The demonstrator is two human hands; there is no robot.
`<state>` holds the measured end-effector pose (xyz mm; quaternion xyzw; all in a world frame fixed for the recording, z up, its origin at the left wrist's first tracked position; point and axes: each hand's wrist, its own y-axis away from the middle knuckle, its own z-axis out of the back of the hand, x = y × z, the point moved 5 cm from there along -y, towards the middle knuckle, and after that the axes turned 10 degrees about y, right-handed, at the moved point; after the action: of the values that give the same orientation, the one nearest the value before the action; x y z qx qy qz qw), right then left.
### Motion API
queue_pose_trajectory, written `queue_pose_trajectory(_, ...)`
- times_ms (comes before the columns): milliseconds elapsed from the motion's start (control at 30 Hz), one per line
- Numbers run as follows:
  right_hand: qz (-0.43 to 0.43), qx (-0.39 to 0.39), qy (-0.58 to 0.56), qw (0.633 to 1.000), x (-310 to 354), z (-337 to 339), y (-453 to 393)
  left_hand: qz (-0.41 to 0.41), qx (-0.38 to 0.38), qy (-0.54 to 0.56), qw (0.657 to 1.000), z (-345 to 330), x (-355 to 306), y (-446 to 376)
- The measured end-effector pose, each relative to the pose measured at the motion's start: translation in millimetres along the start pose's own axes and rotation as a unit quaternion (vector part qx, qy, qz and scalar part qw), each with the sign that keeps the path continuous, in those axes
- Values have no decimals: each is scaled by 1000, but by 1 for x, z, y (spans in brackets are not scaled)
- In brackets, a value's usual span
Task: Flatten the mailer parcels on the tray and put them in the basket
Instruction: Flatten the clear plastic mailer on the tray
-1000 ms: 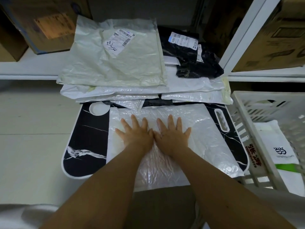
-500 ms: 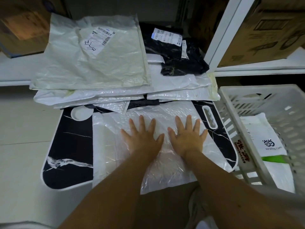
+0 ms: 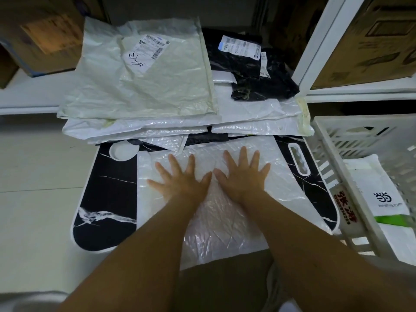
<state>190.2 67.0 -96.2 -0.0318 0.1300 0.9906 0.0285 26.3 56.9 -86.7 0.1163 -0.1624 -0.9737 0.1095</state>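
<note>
While both palms press flat with fingers spread, the left hand point(image 3: 180, 179) and right hand point(image 3: 242, 174) rest side by side on a white bubble mailer point(image 3: 225, 221) overhanging the black marble-patterned tray's point(image 3: 108, 199) near edge. Stacked mailers point(image 3: 146, 86) crowd the far rim; the white basket point(image 3: 337, 136) stands just right.

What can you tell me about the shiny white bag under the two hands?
The bubble mailer looks like glossy white plastic, with a quilted, crinkly, clearer part near the person. It lies flat across the black marble-patterned tray, its near edge hanging over the tray's front. The left hand and right hand press on it with fingers spread, thumbs nearly meeting.
</note>
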Motion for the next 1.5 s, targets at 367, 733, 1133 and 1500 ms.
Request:
queue_pose_trajectory(367, -55, 36, -23, 998, 19, 27, 12, -64, 6, 81, 995, 15, 24, 7)
queue_pose_trajectory(733, -60, -102, -79, 990, 66, 6, 124, -78, -58, 35, 995, 3, 54, 87)
queue_pose_trajectory(1133, -18, -91, -3, 996, 69, -38, 137, -120, -81, 23, 989, -25, 56, 103)
queue_pose_trajectory(1500, -43, -37, -21, 998, 0, -29, 101, -69, -42, 31, 996, -15, 52, 89)
